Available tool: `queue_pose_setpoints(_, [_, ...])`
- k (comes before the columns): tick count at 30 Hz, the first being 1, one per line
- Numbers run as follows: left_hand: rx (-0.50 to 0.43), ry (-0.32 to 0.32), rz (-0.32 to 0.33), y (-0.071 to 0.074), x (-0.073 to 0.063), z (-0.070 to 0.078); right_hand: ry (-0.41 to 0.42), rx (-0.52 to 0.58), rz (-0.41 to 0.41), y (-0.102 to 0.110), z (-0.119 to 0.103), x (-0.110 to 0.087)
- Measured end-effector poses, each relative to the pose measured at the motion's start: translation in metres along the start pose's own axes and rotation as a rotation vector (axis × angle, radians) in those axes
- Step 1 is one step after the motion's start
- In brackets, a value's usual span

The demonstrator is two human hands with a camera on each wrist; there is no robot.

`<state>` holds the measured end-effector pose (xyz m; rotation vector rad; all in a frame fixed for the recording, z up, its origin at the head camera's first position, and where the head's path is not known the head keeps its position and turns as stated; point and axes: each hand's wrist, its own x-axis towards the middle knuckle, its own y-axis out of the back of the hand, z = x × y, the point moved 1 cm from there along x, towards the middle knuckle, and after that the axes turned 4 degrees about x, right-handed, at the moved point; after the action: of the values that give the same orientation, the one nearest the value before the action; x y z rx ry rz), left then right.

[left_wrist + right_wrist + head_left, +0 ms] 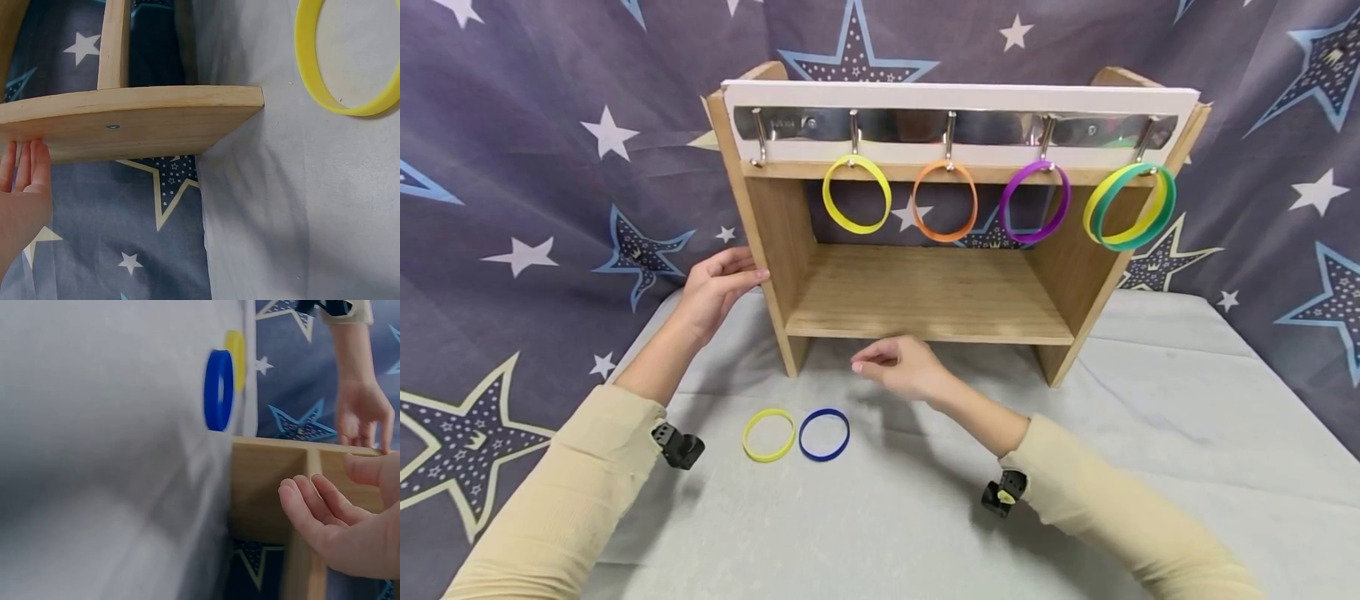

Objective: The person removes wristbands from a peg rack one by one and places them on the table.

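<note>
My left hand point(718, 292) touches the outer left side of a wooden shelf point(932, 292), its fingers straight against the panel in the left wrist view. In front of the shelf's lower board my right hand point(902, 367) hovers over the table with loosely bent fingers and nothing in them. Two silicone wristbands lie flat on the cloth below it, a yellow wristband point(769, 435) and a dark blue wristband point(824, 435), side by side. From the metal hooks hang a yellow band point(886, 187), an orange band point(917, 204), a purple band point(1007, 208), and a green band point(1171, 200) together with another yellow one.
A metal hook rail point(910, 127) runs along the shelf's white top strip; its leftmost hook point(762, 137) bears no band. Grey cloth point(1150, 467) covers the table. Behind stands a dark curtain point(550, 75) with stars.
</note>
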<state>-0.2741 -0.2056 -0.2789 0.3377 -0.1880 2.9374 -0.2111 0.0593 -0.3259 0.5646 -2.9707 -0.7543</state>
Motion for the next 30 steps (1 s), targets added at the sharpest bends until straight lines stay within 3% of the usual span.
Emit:
queue_pose_setpoints(7, [0.004,0.003,0.000,0.000,0.000,0.001,0.018,0.040,0.021,0.019,-0.013,-0.004])
queue_pose_setpoints(18, [0.003,0.009,-0.006,0.001,0.000,0.001,0.129,-0.031,0.091,0.043,-0.036,-0.020])
queue_pose_setpoints(30, [0.006,0.022,-0.001,0.000,-0.001,0.003,0.182,-0.009,0.172,0.063,-0.056,-0.033])
